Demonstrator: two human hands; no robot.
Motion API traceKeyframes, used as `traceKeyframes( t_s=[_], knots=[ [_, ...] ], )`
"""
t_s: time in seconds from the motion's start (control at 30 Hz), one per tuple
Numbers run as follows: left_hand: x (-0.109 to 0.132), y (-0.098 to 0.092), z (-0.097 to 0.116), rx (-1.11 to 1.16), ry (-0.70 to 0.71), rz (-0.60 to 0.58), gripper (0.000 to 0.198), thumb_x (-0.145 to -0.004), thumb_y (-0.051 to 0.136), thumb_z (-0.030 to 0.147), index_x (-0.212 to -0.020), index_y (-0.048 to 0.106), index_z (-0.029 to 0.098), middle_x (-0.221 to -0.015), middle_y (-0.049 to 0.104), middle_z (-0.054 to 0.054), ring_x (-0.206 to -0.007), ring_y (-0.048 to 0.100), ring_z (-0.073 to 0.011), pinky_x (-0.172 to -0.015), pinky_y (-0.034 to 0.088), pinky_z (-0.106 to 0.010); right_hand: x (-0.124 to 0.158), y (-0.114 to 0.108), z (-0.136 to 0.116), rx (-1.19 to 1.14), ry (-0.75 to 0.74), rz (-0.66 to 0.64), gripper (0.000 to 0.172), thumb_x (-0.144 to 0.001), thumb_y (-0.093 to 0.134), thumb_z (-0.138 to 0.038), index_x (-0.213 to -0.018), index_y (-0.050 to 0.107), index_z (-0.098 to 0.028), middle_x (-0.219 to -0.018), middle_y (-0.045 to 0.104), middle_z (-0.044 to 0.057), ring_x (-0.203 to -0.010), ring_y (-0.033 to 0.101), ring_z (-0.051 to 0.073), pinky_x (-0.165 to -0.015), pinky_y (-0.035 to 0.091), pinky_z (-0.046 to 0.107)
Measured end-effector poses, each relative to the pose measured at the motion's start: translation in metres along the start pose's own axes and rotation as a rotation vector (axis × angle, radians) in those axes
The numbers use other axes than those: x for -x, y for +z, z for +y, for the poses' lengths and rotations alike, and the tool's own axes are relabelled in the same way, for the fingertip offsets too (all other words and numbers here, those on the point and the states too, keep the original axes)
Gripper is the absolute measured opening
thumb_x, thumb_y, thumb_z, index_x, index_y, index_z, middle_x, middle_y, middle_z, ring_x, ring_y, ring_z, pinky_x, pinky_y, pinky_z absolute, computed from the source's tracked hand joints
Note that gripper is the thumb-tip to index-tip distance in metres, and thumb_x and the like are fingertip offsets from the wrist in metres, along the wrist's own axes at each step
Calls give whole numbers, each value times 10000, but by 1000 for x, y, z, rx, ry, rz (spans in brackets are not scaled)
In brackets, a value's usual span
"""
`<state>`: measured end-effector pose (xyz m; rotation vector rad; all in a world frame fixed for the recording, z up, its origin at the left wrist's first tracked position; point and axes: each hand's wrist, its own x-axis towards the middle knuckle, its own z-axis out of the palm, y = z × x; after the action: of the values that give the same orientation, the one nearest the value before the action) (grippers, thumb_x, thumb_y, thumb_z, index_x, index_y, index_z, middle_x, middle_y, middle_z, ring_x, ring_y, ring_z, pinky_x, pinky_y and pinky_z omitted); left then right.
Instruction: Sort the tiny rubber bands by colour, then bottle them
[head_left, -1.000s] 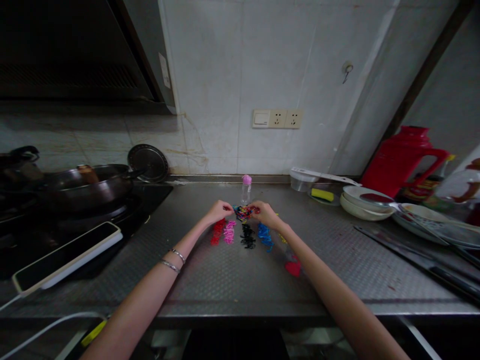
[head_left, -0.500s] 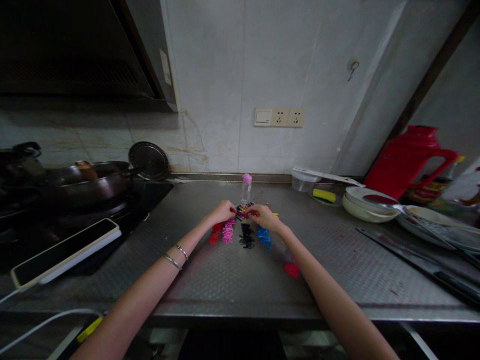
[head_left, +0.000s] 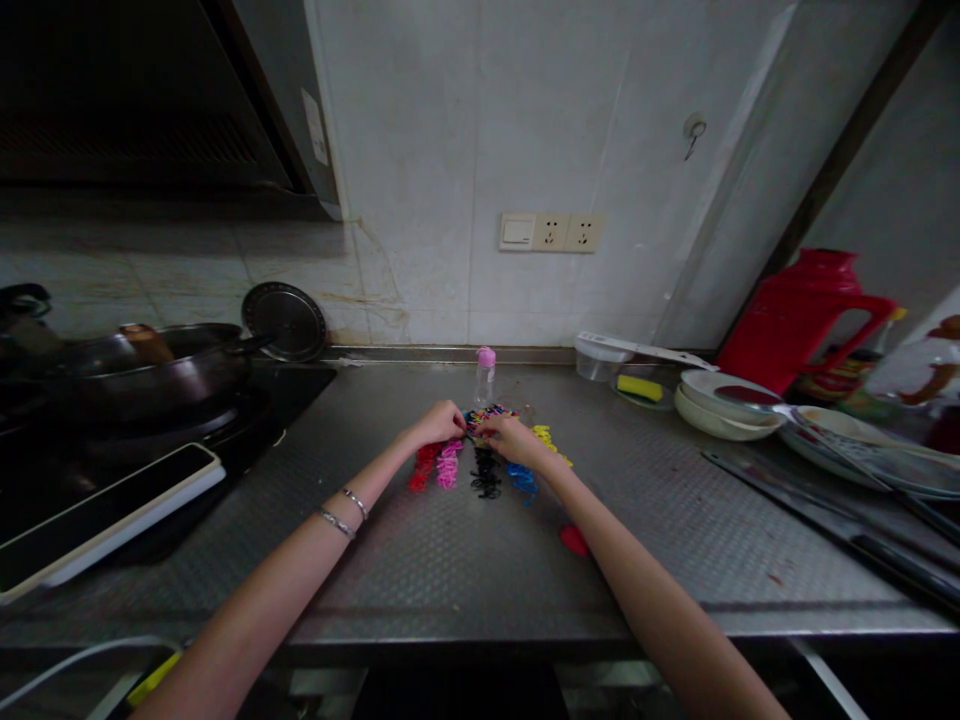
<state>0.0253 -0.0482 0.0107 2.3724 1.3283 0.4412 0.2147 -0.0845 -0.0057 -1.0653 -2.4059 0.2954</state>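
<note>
A mixed heap of small coloured elastic bands [head_left: 493, 411] lies on the metal counter. My left hand [head_left: 442, 422] is at its left edge, fingertips pinched together. My right hand [head_left: 511, 440] reaches over its near side, also pinching; what sits in either pinch is too small to make out. Sorted rows fan out in front: red bands [head_left: 424, 468], pink bands [head_left: 448, 465], black bands [head_left: 486, 474], blue bands [head_left: 523, 483] partly under my right wrist, and yellow bands [head_left: 550, 441] beyond it. Behind the heap stands a small clear bottle with a pink cap [head_left: 486, 373].
A red object [head_left: 574, 540] lies beside my right forearm. Left are a phone-like device [head_left: 112, 515] and a pan [head_left: 165, 375] on the stove. Right are a sponge [head_left: 639, 389], bowls [head_left: 724, 415], a knife [head_left: 810, 515] and a red thermos [head_left: 799, 325].
My right hand has shifted slightly left and nearer, towards the black bands, uncovering more of the yellow ones. My left hand stays by the heap. The whole view has shifted a little.
</note>
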Motion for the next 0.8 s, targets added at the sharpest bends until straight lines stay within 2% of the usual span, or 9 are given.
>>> traceKeyframes(
  t_s=[0.17,0.43,0.67,0.8],
  knots=[
    [0,-2,3,-14,-26,-12,231,-612,554,158,-746,735,104,-596,652,-35,-538,509,-116,-541,368,-204,-1,1,1,97,-38,-21,273,-749,496,-61,-924,676,-171,-939,664,57,-926,562,162,-873,385,279],
    [0,-2,4,24,-17,-38,222,-594,557,155,-717,733,98,-549,622,-17,-517,482,-109,-536,361,-208,0,-4,-5,319,-61,-45,188,-826,494,-159,-905,665,-162,-889,629,75,-907,532,172,-948,307,342],
    [0,-3,5,62,-9,-34,203,-595,544,133,-685,722,92,-574,640,-24,-534,496,-107,-537,362,-202,1,-3,-9,417,23,-50,232,-881,414,-211,-926,629,-136,-958,582,121,-956,471,204,-901,329,340],
    [-1,-10,2,123,-5,6,216,-613,540,164,-704,721,90,-619,662,-36,-567,521,-116,-563,381,-206,2,-6,-12,403,87,-33,224,-880,429,-246,-958,619,-157,-987,559,122,-971,451,222,-845,357,323]
  ],
)
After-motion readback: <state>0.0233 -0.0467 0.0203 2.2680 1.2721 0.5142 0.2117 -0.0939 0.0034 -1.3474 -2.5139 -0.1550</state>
